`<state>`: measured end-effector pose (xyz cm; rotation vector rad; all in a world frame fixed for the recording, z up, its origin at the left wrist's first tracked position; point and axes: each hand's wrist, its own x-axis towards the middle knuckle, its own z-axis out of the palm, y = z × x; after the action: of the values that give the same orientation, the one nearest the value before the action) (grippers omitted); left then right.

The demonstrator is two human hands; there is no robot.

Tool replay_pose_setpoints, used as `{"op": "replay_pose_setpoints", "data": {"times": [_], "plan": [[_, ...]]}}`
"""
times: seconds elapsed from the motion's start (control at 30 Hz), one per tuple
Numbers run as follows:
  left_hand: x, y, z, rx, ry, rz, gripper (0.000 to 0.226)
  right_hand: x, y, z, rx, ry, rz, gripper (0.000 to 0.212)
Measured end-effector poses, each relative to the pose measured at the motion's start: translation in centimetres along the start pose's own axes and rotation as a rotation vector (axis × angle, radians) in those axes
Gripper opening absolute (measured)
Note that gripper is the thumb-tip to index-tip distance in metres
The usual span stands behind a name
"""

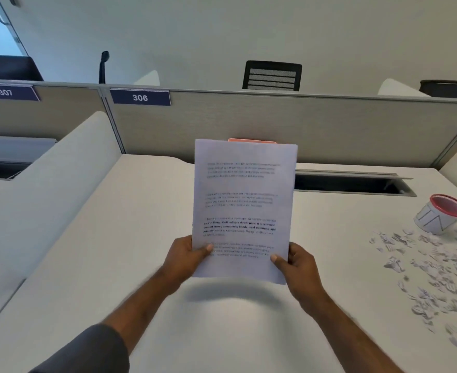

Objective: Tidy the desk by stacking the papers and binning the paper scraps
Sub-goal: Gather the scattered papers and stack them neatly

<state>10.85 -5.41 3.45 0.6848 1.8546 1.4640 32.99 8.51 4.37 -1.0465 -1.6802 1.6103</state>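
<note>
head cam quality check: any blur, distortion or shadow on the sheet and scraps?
Head view: the papers show soft, mostly unreadable text; both forearms smear with motion blur; the paper scraps blur toward the right edge; wide-angle bending curves the partition top; a soft shadow lies on the desk below the sheets; no glare.

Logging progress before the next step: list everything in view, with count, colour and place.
printed paper sheets: one stack, white, held upright above desk centre
orange item: one, peeking behind stack's top edge
torn paper scraps: many, white, scattered on desk's right
small tilted bin: one, white with red rim, behind scraps
white desk: one
grey partition: labels 306, 307
black chair: one, beyond partition
left hand: grip on stack's lower left
right hand: grip on lower right
</note>
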Motion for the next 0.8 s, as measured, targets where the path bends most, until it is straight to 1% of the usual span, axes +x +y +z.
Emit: {"op": "replay_pose_setpoints", "data": {"times": [0.07,0.13,0.27,0.33,0.43,0.67,0.8], "plan": [[0.5,1.1,-1.9,-0.017,-0.033,-0.065,0.009,0.4,-1.2,0.6,0.054,-0.047,0.077,0.019],[0.7,1.7,-4.0,-0.014,-0.062,-0.129,0.011,0.7,-2.2,1.8,0.085,-0.116,0.162,0.019],[1.2,1.4,-8.9,0.004,-0.058,-0.268,0.020,0.7,-3.1,5.6,0.104,-0.290,0.300,0.029],[1.6,1.0,-11.4,-0.015,-0.050,-0.336,0.023,0.7,-3.2,8.0,0.102,-0.336,0.335,0.031],[2.6,0.6,-15.0,-0.019,-0.045,-0.409,0.028,1.3,-3.3,11.9,0.114,-0.325,0.370,0.031],[6.2,-0.1,-22.8,0.099,-0.007,-0.515,0.032,3.7,-3.6,21.4,0.117,-0.309,0.439,0.034],[7.9,-0.9,-26.6,0.118,0.038,-0.575,0.035,4.9,-3.3,25.8,0.137,-0.321,0.472,0.035]]}}
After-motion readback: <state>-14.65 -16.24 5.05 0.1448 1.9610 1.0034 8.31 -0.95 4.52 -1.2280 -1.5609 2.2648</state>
